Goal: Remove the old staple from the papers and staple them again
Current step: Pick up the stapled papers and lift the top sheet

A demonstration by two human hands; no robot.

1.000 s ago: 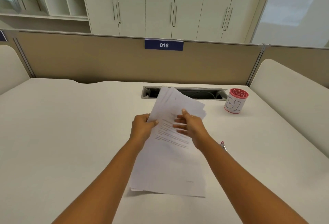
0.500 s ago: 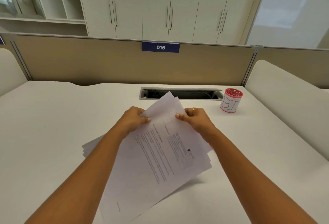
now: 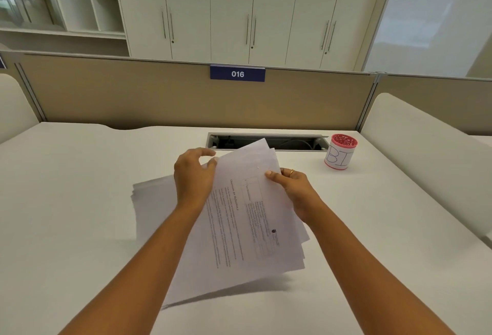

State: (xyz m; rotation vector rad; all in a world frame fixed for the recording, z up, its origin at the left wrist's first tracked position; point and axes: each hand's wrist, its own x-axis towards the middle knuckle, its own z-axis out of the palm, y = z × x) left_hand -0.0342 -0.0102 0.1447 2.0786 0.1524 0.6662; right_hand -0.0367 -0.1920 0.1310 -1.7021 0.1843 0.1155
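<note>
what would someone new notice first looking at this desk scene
First, the fanned sheaf of papers lifted off the middle of the white desk, pinched near its top corner by the right hand, with the left hand loosely open at its left edge. Next, the pink-topped cup marked "BI" at the back right, and the blue "016" sign on the divider behind.
</note>
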